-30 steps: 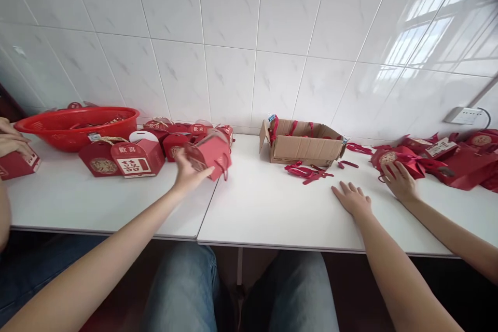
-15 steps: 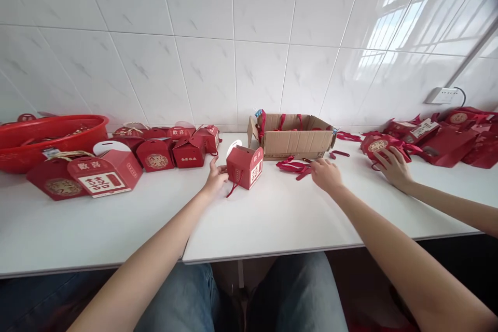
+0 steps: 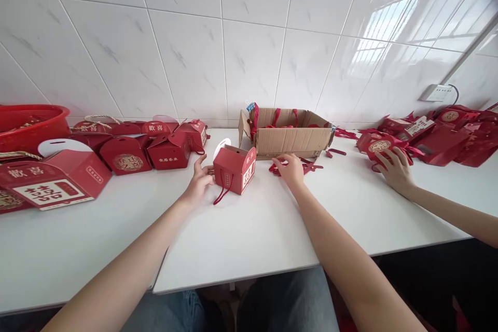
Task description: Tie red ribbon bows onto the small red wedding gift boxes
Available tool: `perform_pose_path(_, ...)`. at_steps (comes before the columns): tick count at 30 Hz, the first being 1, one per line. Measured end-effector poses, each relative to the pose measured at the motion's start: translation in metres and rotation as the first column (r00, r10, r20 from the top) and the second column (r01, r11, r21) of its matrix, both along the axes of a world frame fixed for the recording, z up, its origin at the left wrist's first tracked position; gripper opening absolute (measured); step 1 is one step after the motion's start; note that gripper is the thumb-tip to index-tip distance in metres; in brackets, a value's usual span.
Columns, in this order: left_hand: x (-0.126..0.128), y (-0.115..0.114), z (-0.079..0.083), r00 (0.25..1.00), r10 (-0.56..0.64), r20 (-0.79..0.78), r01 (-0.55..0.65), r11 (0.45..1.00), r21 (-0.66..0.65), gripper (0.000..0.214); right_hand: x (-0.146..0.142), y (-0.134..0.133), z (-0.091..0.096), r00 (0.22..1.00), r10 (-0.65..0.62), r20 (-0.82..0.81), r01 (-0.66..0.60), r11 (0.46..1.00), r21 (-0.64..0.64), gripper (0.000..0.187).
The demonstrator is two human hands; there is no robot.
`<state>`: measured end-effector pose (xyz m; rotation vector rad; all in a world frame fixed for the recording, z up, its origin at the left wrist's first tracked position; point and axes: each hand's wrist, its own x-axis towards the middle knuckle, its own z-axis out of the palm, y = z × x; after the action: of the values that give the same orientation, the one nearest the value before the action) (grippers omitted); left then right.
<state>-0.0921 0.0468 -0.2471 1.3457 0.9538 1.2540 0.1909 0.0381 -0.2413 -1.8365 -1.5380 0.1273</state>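
A small red gift box (image 3: pixel 233 170) with a white flap and a dark red cord loop stands upright on the white table. My left hand (image 3: pixel 199 184) is at its left side, fingers apart, the fingertips at or near the cardboard. Over a small heap of red ribbons (image 3: pixel 307 167) my right hand (image 3: pixel 291 170) bends downward, thumb and fingers closed on the ribbon at the heap's left end; the fingertips are partly covered. Behind the heap stands an open cardboard carton (image 3: pixel 291 140) with red ribbons hanging over its rim.
Several finished-looking red boxes (image 3: pixel 126 154) and a red plastic basin (image 3: pixel 35 127) stand on the left. At right, a co-worker's hand (image 3: pixel 396 170) rests on a red box (image 3: pixel 379 144) beside more red boxes (image 3: pixel 445 142). A tiled wall bounds the table's back.
My right hand has moved left across the ribbon heap. My left hand's fingers have spread away from the gift box. The whole view has shifted a little; the co-worker's hand stays put.
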Motion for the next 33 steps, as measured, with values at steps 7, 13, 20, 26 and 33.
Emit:
perform_pose_path(7,0.002,-0.003,0.004,0.996,0.007,0.091,-0.002,0.998,-0.058,0.086,0.001,0.002,0.003,0.963,0.068,-0.26,-0.068,0.998,0.009,0.026)
perform_pose_path(13,0.004,-0.004,0.006,0.998,0.016,0.063,-0.013,0.999,-0.048,0.082,0.009,-0.01,0.025,0.633,0.434,-0.642,-0.259,0.899,0.352,0.049)
perform_pose_path(20,0.006,-0.026,0.008,0.855,0.458,-0.243,-0.203,0.727,0.656,0.077,0.004,-0.032,0.03,0.094,0.649,-0.755,-0.752,0.544,0.374,0.044)
perform_pose_path(26,0.019,-0.058,0.022,0.732,0.349,-0.586,0.534,0.242,0.81,0.046,-0.041,-0.052,0.045,0.244,0.716,-0.653,-0.924,-0.033,-0.381,0.026)
perform_pose_path(33,0.027,-0.056,0.013,0.737,0.104,-0.667,0.578,0.414,0.703,0.02,-0.049,-0.054,0.045,0.309,0.705,-0.638,-0.927,0.076,-0.366,0.024)
